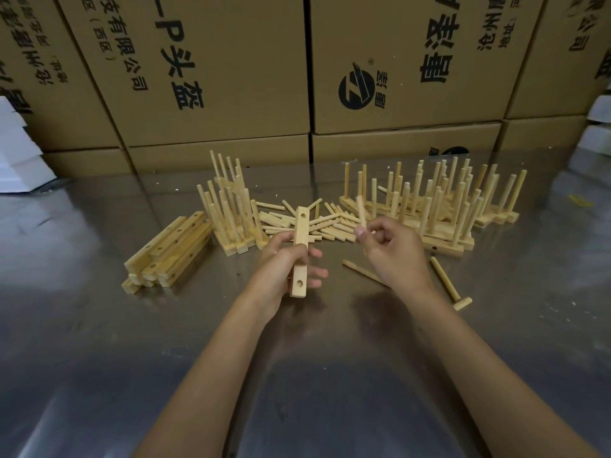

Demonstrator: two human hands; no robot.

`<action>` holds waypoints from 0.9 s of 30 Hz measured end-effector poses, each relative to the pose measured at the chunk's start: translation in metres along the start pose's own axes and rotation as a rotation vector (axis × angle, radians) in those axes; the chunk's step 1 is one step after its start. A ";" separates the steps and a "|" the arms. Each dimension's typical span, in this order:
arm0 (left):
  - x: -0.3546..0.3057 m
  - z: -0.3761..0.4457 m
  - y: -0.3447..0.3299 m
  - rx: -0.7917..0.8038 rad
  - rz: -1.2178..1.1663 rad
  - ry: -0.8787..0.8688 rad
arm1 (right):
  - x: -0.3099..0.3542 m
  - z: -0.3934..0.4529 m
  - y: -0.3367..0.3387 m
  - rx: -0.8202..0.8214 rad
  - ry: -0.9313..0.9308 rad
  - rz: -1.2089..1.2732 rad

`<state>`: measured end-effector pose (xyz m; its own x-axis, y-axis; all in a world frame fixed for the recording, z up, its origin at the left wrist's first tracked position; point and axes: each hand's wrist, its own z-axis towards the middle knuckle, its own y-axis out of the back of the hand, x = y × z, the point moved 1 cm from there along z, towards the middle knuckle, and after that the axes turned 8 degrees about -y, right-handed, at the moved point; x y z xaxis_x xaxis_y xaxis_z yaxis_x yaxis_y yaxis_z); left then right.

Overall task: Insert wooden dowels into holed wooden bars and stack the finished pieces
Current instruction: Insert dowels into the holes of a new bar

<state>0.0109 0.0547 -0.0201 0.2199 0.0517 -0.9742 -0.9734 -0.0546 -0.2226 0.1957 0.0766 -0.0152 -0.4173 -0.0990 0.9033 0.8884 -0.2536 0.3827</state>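
Dim indoor light, glare on steel table, wide-angle edge distortion

Two bare forearms reach forward from the bottom edge, angling in toward each other. The left hand is raised, palm turned inward, fingers curled round a pale square wooden bar with round holes, held almost upright. The right hand, beside it and apart, pinches a thin pale wooden dowel between thumb and curled fingers.
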 end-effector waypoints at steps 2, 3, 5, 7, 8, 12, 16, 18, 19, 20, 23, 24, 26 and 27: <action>0.000 0.000 0.002 0.037 0.045 -0.046 | 0.003 -0.003 0.002 0.149 -0.089 0.332; 0.000 0.000 0.002 0.053 0.067 -0.069 | 0.004 -0.005 0.004 0.213 -0.117 0.452; -0.001 0.000 0.000 0.084 0.094 -0.084 | 0.006 -0.008 0.010 0.269 -0.107 0.552; -0.001 -0.001 -0.005 0.102 0.109 -0.063 | 0.009 -0.009 0.014 0.262 -0.079 0.585; -0.002 -0.002 -0.007 0.103 0.120 -0.050 | 0.010 -0.009 0.016 0.256 -0.073 0.595; -0.003 -0.005 -0.011 0.152 0.166 -0.048 | 0.014 -0.014 0.017 0.267 -0.043 0.578; -0.007 -0.009 -0.012 0.207 0.216 -0.087 | 0.015 -0.015 0.016 0.249 -0.014 0.554; -0.009 -0.010 -0.011 0.218 0.225 -0.122 | 0.014 -0.015 0.015 0.229 0.003 0.554; -0.009 -0.010 -0.012 0.214 0.220 -0.136 | 0.014 -0.015 0.014 0.218 0.012 0.555; -0.008 -0.010 -0.012 0.203 0.211 -0.147 | 0.013 -0.016 0.014 0.206 0.020 0.559; -0.005 -0.010 -0.014 0.165 0.176 -0.153 | 0.010 -0.016 0.010 0.179 0.029 0.583; -0.004 -0.011 -0.016 0.157 0.156 -0.144 | 0.008 -0.017 0.009 0.175 0.032 0.594; -0.002 -0.011 -0.019 0.146 0.113 -0.126 | 0.007 -0.019 0.006 0.160 0.042 0.615; -0.001 -0.011 -0.020 0.141 0.101 -0.123 | 0.006 -0.019 0.005 0.148 0.047 0.617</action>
<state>0.0313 0.0451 -0.0151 0.1192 0.1751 -0.9773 -0.9914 0.0744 -0.1076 0.1942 0.0562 -0.0118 0.1748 -0.2275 0.9580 0.9837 -0.0012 -0.1798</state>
